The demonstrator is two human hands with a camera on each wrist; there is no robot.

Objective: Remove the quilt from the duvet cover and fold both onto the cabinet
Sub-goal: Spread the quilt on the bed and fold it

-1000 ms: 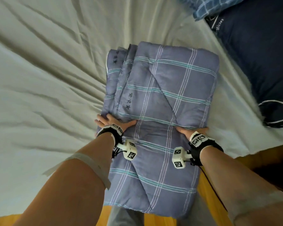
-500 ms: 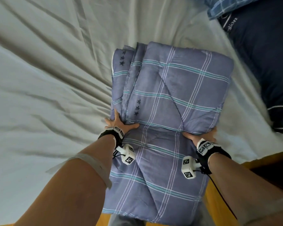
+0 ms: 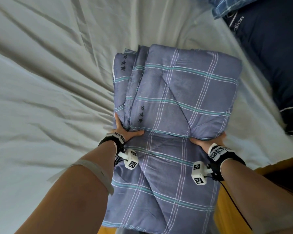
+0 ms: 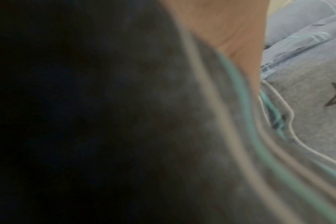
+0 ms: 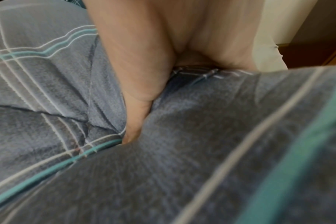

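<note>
Both hands hold the folded quilt [image 3: 176, 102] at the fold line. On the left hand [image 3: 123, 130] the thumb lies spread flat along the crease toward 3 o'clock, and the fingers [image 3: 117, 121] reach up the quilt's side edge. The right hand [image 3: 208, 141] grips the 5 o'clock corner of the thick upper part; its thumb [image 5: 134, 121] is pushed into the crease, and the other fingers are hidden under the fabric. This quilt is blue-grey with white and teal lines and small black stars [image 3: 140, 114]. It lies on a wrinkled pale bedsheet [image 3: 49, 81], its lower part hanging over the bed's edge at 6 o'clock. A dark navy pillow [image 3: 269, 56] lies at 2 o'clock.
</note>
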